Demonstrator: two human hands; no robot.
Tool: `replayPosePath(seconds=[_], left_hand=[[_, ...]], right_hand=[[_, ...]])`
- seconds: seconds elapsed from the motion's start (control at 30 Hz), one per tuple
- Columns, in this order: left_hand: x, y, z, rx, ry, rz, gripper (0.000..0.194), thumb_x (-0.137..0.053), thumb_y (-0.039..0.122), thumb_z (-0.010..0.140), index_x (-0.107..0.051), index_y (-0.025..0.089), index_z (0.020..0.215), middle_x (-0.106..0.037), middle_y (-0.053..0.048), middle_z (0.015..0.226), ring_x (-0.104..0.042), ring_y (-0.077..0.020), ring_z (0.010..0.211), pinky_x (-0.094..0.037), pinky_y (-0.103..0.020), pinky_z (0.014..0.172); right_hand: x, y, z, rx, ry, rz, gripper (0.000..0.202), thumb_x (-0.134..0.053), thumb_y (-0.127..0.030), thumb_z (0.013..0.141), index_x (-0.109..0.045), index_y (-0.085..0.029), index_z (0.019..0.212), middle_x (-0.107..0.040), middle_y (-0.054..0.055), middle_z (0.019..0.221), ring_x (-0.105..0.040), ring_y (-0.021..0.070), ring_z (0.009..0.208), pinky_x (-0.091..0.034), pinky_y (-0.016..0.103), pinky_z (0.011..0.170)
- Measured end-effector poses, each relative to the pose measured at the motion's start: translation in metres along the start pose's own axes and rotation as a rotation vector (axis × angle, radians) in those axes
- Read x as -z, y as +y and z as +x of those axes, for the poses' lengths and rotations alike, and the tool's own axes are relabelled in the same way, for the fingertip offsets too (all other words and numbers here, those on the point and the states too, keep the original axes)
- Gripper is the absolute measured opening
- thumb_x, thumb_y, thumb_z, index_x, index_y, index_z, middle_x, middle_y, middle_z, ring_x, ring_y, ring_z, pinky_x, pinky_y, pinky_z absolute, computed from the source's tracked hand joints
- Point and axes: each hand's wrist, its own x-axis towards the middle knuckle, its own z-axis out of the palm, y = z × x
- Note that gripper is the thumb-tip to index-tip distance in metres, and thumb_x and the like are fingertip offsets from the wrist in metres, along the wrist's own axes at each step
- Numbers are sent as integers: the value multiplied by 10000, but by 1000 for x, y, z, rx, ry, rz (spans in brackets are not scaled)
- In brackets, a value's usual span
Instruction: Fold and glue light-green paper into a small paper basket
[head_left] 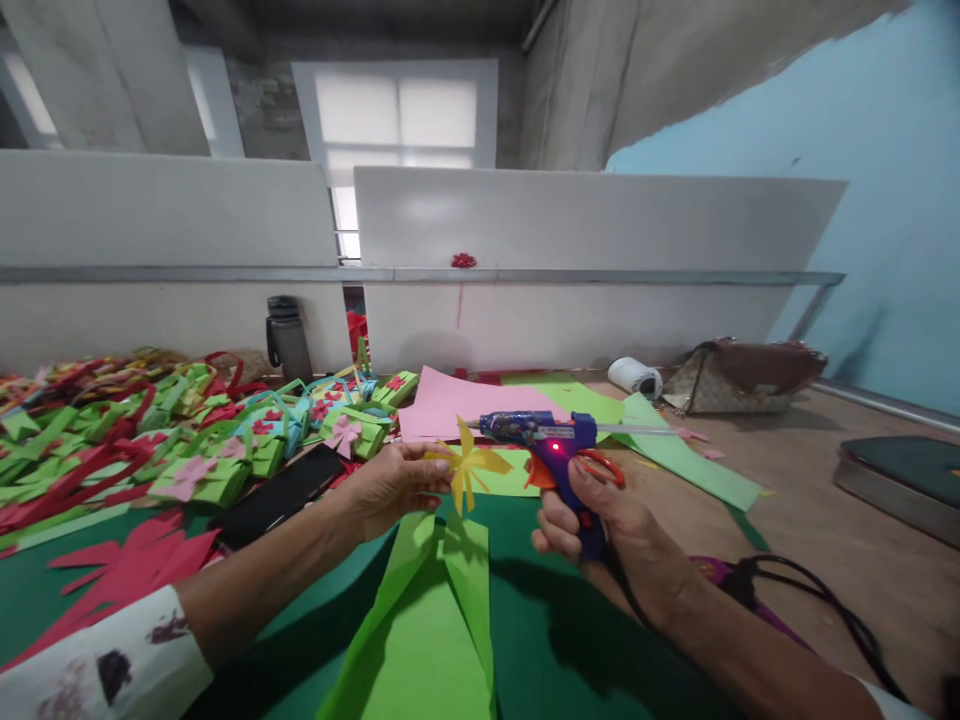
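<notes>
Above the brown bench (795, 490), pinching a yellow petalled paper flower (469, 464) between left fingers (422, 470). Gripping a blue plastic glue gun (561, 436) in right fingers (559, 515).

Folded paper (420, 655) lay on the mat (551, 650), nearer than the paper flower (466, 466) in the left hand (397, 488) and the glue gun (544, 428) in the right hand (600, 510). Leftward lay heaped paper baskets (206, 478), the water bottle (292, 345) standing behind. On the table (814, 490) at right, the handbag (731, 382) stood beside a roll (636, 377).
</notes>
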Motion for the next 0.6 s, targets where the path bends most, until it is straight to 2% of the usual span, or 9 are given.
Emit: replayPosePath(seconds=[0.17,0.4,0.5,0.6], left_hand=[[-2,-5,-1,-25,39,24,263,-769,302,634,-600,140,754,-633,-23,726,-593,-123,641,-435,-249,629],[-1,-4,3,-21,80,124,254,-745,304,648,-569,130,708,-567,18,626,-513,-77,534,-411,-221,556],[-10,-2,16,-1,52,201,231,-729,279,672,-567,118,702,-550,19,606,-493,-69,514,-394,-204,517],[-32,-1,39,18,-42,280,175,-688,238,737,-583,98,751,-556,0,636,-522,-86,551,-423,-210,525]], right_hand=[[1,-1,-1,45,43,-1,361,-660,-464,739,-507,-174,588,-453,-53,509,-387,66,432,-457,293,581],[0,-8,-4,278,170,-57,365,-703,-442,699,-494,-191,536,-460,-58,471,-415,80,429,-455,299,617],[-2,-6,-7,322,153,-88,365,-677,-433,733,-490,-193,530,-459,-60,462,-422,83,422,-448,302,608],[-5,-1,-12,334,96,-72,320,-658,-402,763,-496,-199,577,-461,-73,459,-427,79,413,-446,300,598]])
